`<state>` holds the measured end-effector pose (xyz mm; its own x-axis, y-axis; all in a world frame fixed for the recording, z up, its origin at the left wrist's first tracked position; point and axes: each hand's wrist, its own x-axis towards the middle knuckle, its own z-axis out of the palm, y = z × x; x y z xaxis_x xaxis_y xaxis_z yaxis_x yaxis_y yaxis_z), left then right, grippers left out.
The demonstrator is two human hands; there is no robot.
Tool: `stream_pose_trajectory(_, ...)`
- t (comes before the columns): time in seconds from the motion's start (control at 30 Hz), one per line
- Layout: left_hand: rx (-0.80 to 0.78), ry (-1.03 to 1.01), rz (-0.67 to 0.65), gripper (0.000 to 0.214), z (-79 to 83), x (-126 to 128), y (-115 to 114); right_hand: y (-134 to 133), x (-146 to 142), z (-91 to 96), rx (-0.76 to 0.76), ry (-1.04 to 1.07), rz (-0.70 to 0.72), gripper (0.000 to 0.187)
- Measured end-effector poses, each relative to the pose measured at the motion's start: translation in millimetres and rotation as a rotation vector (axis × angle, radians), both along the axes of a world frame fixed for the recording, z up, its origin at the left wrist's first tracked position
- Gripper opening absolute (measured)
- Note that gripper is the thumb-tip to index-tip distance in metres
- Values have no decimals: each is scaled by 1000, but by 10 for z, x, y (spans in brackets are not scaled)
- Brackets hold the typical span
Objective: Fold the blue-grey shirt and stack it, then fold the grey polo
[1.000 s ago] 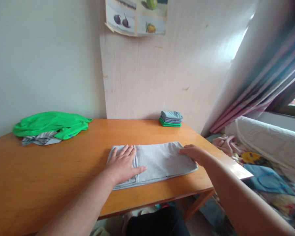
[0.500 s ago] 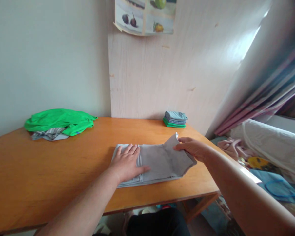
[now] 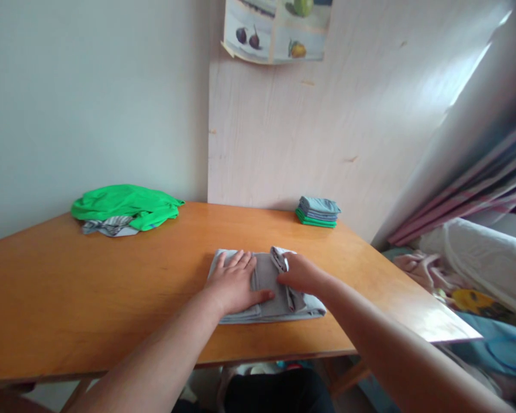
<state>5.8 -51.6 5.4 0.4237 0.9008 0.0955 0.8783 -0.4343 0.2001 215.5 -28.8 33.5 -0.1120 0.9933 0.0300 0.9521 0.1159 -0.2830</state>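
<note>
A light grey folded garment point(image 3: 266, 278) lies near the front edge of the wooden table. Spread flat on its left part is my left hand point(image 3: 236, 287), fingers apart and pressing down. My right hand point(image 3: 298, 274) grips the garment's right end, which is turned up and folded over toward the middle. The fingertips of that hand are partly hidden by the cloth. What kind of garment it is, I cannot tell.
On the wooden table point(image 3: 155, 275), a bright green garment point(image 3: 126, 203) lies heaped over striped cloth point(image 3: 107, 225) at the back left. A small stack of folded clothes point(image 3: 318, 211) sits at the back right. Bedding point(image 3: 481, 258) is beyond the right edge.
My right hand has moved left, folding the grey garment's right end over toward the middle. My left hand stays flat on the cloth. The view has shifted slightly.
</note>
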Motion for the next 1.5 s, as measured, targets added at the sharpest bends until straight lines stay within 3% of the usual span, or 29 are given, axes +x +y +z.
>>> stream_pose_trajectory(0.17, -8, -6, 0, 100, 19, -2, -11, 42, 75, -16, -54, 162, 42, 37)
stream_pose_trajectory(0.27, -7, -13, -7, 100, 13, -3, -8, 45, 140, -16, 182, 141, -38, 34)
stream_pose_trajectory(0.37, 8, -18, -3, 100, -17, -2, 2, 1, 124, -63, 335, 29, 20, 35)
stream_pose_trajectory(0.53, 23, -14, -7, 98, -54, -3, 12, -64, -36, -213, 255, -76, 211, 45)
stream_pose_trajectory(0.8, 35, -6, -17, 103, -107, -14, 36, -41, -63, -431, 112, -181, 237, 60)
stream_pose_trajectory(1.27, 28, 2, 39, 101, -66, 17, 23, -21, -66, -469, 167, -180, 287, 67)
stream_pose_trajectory(1.5, 71, -20, 245, 94, -184, 236, -97, 176, 84, -534, 230, -189, 484, 62)
